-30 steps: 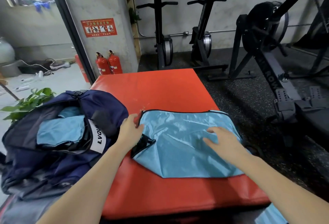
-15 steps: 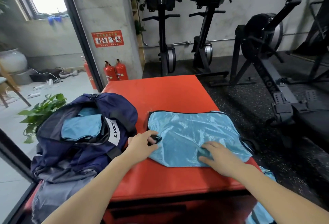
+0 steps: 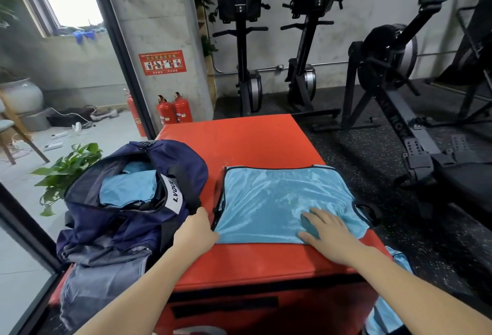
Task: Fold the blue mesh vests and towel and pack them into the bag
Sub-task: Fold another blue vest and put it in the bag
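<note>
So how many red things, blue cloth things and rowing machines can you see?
Red fire extinguishers: 3
Red padded box: 1
Red wall sign: 1
Light blue mesh vests: 3 (box, navy bag, hanging low right)
Rowing machines: 3
Total: 11

Bare red bench (image 3: 239, 145) lies open beyond the vest (image 3: 279, 201); the navy bag (image 3: 127, 217) crowds its left edge; a bare strip runs along the near edge.
</note>
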Motion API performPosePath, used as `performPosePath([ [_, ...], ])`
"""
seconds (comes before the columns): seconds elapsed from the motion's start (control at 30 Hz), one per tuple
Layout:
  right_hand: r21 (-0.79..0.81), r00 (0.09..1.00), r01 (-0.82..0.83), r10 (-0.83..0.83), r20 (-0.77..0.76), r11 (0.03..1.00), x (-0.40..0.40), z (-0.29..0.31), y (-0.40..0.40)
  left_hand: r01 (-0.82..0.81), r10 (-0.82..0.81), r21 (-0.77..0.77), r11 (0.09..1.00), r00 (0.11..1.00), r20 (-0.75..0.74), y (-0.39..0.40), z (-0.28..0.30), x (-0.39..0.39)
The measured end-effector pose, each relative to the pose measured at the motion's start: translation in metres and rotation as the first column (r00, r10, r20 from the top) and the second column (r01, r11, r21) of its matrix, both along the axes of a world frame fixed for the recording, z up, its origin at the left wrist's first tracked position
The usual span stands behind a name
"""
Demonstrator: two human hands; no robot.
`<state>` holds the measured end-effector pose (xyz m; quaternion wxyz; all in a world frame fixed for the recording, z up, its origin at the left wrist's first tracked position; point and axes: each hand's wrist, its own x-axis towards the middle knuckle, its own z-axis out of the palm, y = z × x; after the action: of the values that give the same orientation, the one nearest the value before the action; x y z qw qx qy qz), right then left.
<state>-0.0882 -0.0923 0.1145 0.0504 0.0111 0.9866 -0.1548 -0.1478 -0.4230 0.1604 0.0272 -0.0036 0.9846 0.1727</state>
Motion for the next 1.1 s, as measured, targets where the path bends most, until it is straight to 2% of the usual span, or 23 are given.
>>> performPosePath([
  [0.17, 0.004, 0.998, 0.069, -0.069, -0.005, 0.998, 0.008, 0.004, 0.005, -0.055, 0.053, -0.109, 0.993, 0.998, -0.025, 0.006, 0.001, 0.014],
  [0.3, -0.012, 0.996, 0.088, -0.088, 0.007, 0.996, 0.011, 0.005, 0.013, -0.06, 0.041, -0.122, 0.991, 0.987, -0.157, 0.011, 0.011, 0.021],
  [0.37, 0.005, 0.997, 0.08, -0.08, -0.003, 0.997, 0.012, 0.004, 0.014, -0.006, -0.019, -0.097, 0.995, 0.966, -0.257, 0.017, 0.013, 0.02],
  [0.43, 0.022, 0.997, 0.071, -0.07, -0.015, 0.997, 0.012, 0.002, 0.013, 0.155, -0.142, 0.016, 0.988, 0.938, -0.315, 0.027, 0.01, 0.018],
  [0.5, 0.042, 0.998, 0.067, -0.067, -0.012, 0.997, 0.013, 0.001, 0.013, 0.364, -0.317, 0.151, 0.919, 0.911, -0.263, 0.043, -0.002, 0.019],
  [0.57, 0.059, 0.998, 0.061, -0.06, -0.021, 0.996, 0.013, 0.0, 0.013, 0.463, -0.439, 0.179, 0.868, 0.885, -0.156, 0.058, -0.021, 0.017],
  [0.63, 0.07, 0.997, 0.068, -0.066, -0.028, 0.995, 0.012, -0.002, 0.019, 0.448, -0.443, 0.087, 0.89, 0.894, -0.07, 0.065, -0.038, 0.009],
  [0.7, 0.121, 0.989, 0.14, -0.133, -0.071, 0.983, 0.011, -0.004, 0.031, 0.371, -0.372, -0.057, 0.927, 0.928, 0.0, 0.061, -0.045, -0.002],
  [0.8, 0.178, 0.961, 0.275, -0.262, -0.09, 0.945, 0.011, -0.008, 0.055, 0.268, -0.271, -0.195, 0.943, 0.962, 0.014, 0.05, -0.044, -0.014],
  [0.97, 0.191, 0.962, 0.272, -0.273, -0.021, 0.943, 0.015, -0.01, 0.068, 0.236, -0.23, -0.229, 0.944, 0.972, 0.053, 0.053, -0.042, -0.012],
  [1.1, 0.269, 0.972, 0.236, -0.231, -0.05, 0.934, 0.015, -0.007, 0.066, 0.228, -0.221, -0.264, 0.937, 0.974, 0.056, 0.056, -0.038, -0.009],
])
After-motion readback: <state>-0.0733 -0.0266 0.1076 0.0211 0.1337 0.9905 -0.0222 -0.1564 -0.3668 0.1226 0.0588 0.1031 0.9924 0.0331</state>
